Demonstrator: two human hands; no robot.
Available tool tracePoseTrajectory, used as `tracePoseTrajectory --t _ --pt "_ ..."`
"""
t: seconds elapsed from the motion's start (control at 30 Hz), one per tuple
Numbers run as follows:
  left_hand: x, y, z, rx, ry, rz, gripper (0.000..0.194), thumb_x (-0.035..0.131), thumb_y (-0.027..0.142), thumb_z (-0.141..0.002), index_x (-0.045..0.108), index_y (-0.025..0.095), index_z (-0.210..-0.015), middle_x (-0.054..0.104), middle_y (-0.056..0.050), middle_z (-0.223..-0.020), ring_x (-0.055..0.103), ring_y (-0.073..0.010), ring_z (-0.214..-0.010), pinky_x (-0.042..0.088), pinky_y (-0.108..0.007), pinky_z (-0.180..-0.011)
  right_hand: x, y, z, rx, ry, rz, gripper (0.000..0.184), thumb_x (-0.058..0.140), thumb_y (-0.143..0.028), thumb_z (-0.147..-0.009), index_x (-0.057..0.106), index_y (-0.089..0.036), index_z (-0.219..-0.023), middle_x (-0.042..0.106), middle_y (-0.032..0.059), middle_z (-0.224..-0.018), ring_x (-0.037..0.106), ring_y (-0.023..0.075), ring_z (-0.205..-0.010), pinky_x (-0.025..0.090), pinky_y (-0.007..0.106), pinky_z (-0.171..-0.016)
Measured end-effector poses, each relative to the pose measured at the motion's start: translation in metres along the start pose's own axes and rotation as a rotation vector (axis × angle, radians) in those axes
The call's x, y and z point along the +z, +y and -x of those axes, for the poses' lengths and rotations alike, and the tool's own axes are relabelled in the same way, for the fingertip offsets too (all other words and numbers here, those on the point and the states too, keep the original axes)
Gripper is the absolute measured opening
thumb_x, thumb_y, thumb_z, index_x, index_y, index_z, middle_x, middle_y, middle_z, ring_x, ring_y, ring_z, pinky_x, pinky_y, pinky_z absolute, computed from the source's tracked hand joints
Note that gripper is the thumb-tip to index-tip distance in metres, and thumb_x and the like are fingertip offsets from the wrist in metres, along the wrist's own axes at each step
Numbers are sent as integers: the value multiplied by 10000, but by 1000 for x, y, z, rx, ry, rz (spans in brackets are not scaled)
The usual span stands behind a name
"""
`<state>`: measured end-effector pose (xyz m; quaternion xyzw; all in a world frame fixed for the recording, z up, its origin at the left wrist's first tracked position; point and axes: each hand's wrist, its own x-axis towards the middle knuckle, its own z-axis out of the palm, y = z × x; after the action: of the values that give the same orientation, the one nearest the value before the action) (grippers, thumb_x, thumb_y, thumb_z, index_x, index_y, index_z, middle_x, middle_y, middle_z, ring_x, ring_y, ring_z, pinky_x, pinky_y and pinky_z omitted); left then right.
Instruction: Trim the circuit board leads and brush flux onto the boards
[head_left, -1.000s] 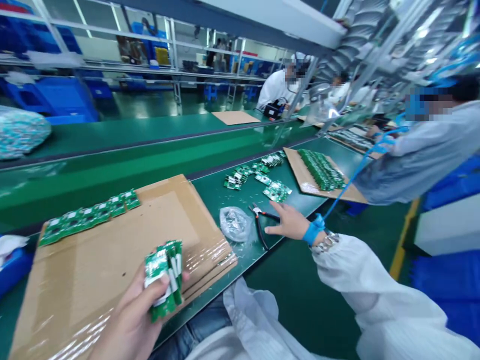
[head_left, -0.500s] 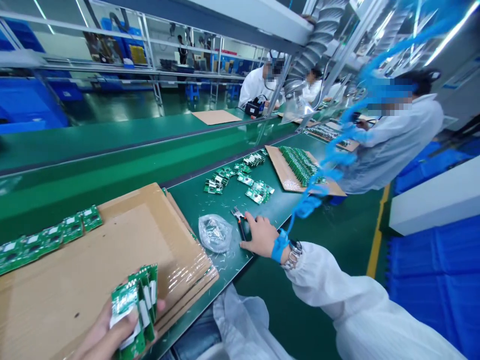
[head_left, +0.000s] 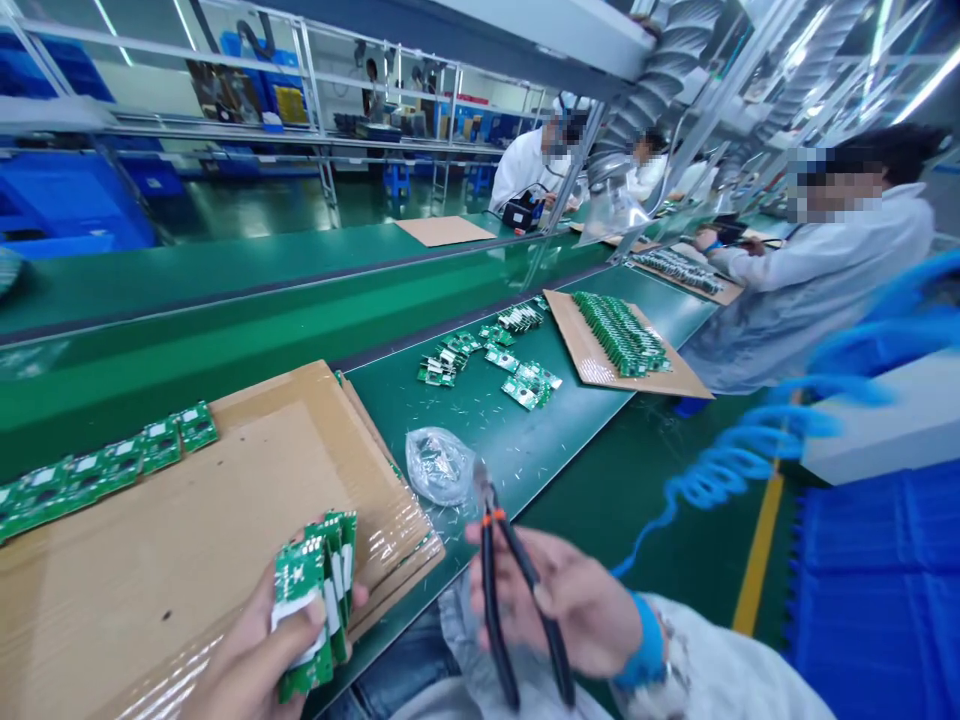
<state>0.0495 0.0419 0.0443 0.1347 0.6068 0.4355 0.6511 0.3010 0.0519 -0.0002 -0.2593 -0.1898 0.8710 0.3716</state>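
Observation:
My left hand (head_left: 259,640) grips a small stack of green circuit boards (head_left: 311,600) with white strips, above the front edge of the cardboard (head_left: 262,500). In my right hand (head_left: 577,600) is a pair of side cutters (head_left: 491,560) with black handles and orange bands near the pivot. The handles are spread apart, and the jaws point away from me. Just beyond the cutters lies a clear plastic bag (head_left: 439,467) on the green bench. A blue band (head_left: 646,640) circles my right wrist.
Loose circuit boards (head_left: 529,383) and tiny clippings lie on the bench (head_left: 390,400). More boards stand in rows on a cardboard sheet (head_left: 562,330) at the far right. A row of boards (head_left: 105,470) lies along the left cardboard. A coiled blue cord (head_left: 739,465) hangs at right; co-workers sit beyond.
My right hand has picked up the side cutters from the bench and drawn them toward me. My left hand has moved right and slightly up with the boards. The blue cord has swung right.

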Motion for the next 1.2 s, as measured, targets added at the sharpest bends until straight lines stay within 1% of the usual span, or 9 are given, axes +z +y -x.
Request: tracePoseTrajectory --t 0.17,0.27,0.37,0.43,0.53,0.63,0.7,0.87,1.2 --pt "7 -5 1 92 -94 -62 841 806 369 -557 459 183 -1300 701 -54 -850 628 -197 -737 474 -237 -613 11 42 6 186 -78 -135 697 706 -15 -376 592 -160 -1048 622 38 -887 636 174 -780 471 287 -715" --pt "11 -4 6 194 -111 -149 798 782 405 -577 475 197 -1285 681 -60 -891 618 -210 -758 453 -247 -598 12 39 6 216 -146 -130 674 749 -193 -459 549 -169 -1103 616 52 -885 650 205 -771 462 309 -694" --pt "15 5 15 313 -28 -323 767 768 373 -582 487 214 -1279 674 -55 -943 617 -215 -794 465 -252 -651 10 29 1 229 -236 -45 769 757 -378 -491 485 -169 -1179 604 66 -880 631 196 -758 429 294 -676" --pt "20 13 22 399 55 -494 741 753 326 -570 514 230 -1265 673 -52 -974 622 -233 -818 470 -261 -672 9 17 -3 93 -244 176 821 744 -462 -526 445 -190 -1241 577 58 -901 583 179 -772 418 295 -683" --pt "28 23 27 528 148 -669 692 732 262 -547 577 258 -1221 673 -47 -1022 616 -286 -929 474 -280 -729 13 -4 -11 -351 -111 882 749 685 -370 -664 371 -244 -1332 509 81 -1049 511 210 -939 409 364 -823" --pt "38 22 26 619 187 -567 672 742 202 -502 635 242 -1163 659 -58 -1106 571 -320 -1066 437 -297 -888 20 -22 -19 -729 78 1575 718 632 -178 -657 368 -266 -1319 442 102 -1119 471 249 -1012 410 421 -856" --pt "45 19 24 637 192 -457 660 745 175 -476 661 219 -1128 648 -73 -1144 540 -331 -1123 399 -305 -960 24 -28 -23 -858 152 1824 696 616 -162 -623 396 -247 -1279 434 104 -1086 477 260 -977 434 426 -805" --pt "56 12 21 601 154 -484 642 730 201 -521 648 236 -1157 644 -52 -1167 540 -313 -1136 399 -289 -959 24 -32 -29 -979 198 2002 676 600 -194 -605 413 -211 -1254 439 110 -1050 482 265 -937 439 428 -761" --pt "65 12 11 535 169 -525 674 758 169 -473 655 244 -1135 668 -57 -1088 565 -323 -1077 451 -294 -866 21 -46 -28 -962 227 2087 577 599 -266 -656 461 -208 -1213 493 112 -971 496 253 -846 417 397 -674"
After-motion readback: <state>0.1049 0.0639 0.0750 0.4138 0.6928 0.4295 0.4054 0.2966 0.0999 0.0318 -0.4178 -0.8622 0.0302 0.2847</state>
